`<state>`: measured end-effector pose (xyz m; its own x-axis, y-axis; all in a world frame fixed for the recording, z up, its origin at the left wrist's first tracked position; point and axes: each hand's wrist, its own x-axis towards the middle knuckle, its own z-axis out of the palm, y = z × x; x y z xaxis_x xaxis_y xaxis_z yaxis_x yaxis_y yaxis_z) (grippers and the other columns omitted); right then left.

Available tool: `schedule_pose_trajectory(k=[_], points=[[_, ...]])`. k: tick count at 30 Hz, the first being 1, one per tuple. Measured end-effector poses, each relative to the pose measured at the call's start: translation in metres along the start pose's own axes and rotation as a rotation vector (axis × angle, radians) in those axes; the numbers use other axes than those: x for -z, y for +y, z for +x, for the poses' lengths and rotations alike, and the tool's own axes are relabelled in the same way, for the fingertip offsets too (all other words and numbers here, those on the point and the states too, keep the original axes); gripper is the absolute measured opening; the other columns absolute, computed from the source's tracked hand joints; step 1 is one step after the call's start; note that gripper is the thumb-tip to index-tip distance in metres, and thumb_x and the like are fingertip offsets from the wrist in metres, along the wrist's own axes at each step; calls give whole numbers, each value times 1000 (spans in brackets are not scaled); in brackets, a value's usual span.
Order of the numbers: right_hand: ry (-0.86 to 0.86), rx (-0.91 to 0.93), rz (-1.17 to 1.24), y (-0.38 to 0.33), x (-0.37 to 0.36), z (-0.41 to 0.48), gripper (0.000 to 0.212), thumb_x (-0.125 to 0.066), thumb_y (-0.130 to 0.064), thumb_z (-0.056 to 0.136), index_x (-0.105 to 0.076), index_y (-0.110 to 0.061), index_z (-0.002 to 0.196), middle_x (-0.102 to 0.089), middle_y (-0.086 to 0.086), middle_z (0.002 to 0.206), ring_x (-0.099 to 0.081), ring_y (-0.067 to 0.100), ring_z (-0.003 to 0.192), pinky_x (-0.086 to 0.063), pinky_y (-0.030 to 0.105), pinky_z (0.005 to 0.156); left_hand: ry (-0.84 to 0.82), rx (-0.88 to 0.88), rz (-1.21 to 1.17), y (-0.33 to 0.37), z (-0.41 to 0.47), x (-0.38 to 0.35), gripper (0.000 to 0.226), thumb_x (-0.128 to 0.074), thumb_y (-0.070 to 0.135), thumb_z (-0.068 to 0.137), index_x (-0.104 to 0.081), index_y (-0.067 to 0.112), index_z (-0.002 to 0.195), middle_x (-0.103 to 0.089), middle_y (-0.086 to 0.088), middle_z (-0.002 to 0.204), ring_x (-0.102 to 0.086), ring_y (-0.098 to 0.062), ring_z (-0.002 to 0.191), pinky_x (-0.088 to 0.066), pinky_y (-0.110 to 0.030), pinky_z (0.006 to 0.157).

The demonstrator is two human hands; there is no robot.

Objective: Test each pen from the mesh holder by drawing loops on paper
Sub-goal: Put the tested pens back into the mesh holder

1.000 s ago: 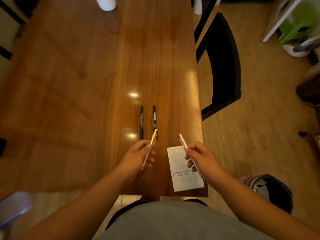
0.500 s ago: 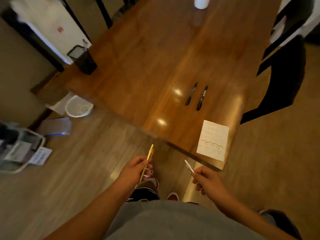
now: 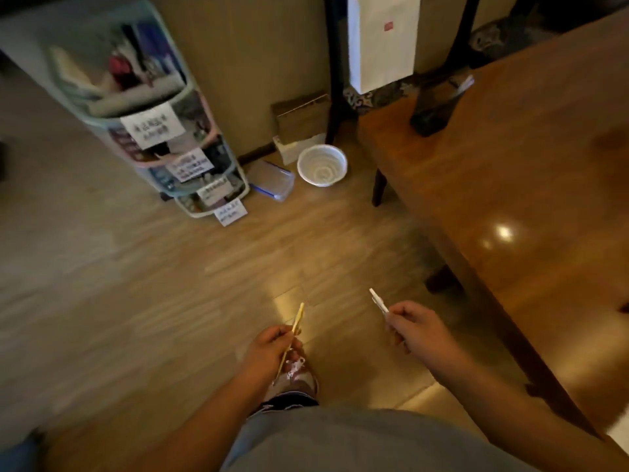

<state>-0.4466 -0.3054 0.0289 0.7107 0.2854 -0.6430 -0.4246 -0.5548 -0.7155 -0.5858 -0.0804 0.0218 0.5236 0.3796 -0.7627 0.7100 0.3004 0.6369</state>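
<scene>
Grips a slim yellow pen (image 3: 296, 323) in the left hand (image 3: 272, 349), fingers curled round mid-barrel, upper end poking past the knuckles. Pinches a white pen (image 3: 377, 300) in the right hand (image 3: 420, 330), clip end jutting up and leftward. Holds both over the floor (image 3: 170, 301), off the desk (image 3: 510, 206) to the right of the right hand. Leaves the dark mesh holder (image 3: 433, 107) well ahead of that hand, near the desk's far end. Probably light, stiff, smooth-barrelled, apt to slip; better gripped low near the tip for drawing loops. No paper in view.
</scene>
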Motion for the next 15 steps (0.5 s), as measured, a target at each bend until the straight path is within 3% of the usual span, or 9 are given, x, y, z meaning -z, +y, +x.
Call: schedule_pose_trajectory(k=[4, 8, 15], points=[[-56, 1, -48, -56, -53, 43, 13, -60, -20, 94, -68, -15, 85, -67, 3, 72, -60, 7, 59, -46, 21, 50, 17, 2, 7, 22, 42, 65, 18, -48, 12, 99, -64, 6, 99, -67, -12, 85, -57, -18, 68, -44, -28, 58], [-43, -39, -74, -98, -78, 76, 13, -59, -20, 95, -67, -13, 87, -68, 2, 74, -60, 8, 60, -46, 21, 51, -2, -3, 54, 54, 81, 107, 19, -47, 15, 100, -65, 11, 99, -69, -10, 89, -60, -17, 69, -47, -28, 61], [58, -132, -33, -127, -63, 112, 14, -58, -21, 96, -67, -13, 89, -68, 11, 82, -59, 19, 69, -47, 27, 59, -80, -36, 69, 135, 139, 106, 18, -46, 13, 100, -64, 7, 103, -68, -7, 83, -58, -16, 68, -46, -27, 59]])
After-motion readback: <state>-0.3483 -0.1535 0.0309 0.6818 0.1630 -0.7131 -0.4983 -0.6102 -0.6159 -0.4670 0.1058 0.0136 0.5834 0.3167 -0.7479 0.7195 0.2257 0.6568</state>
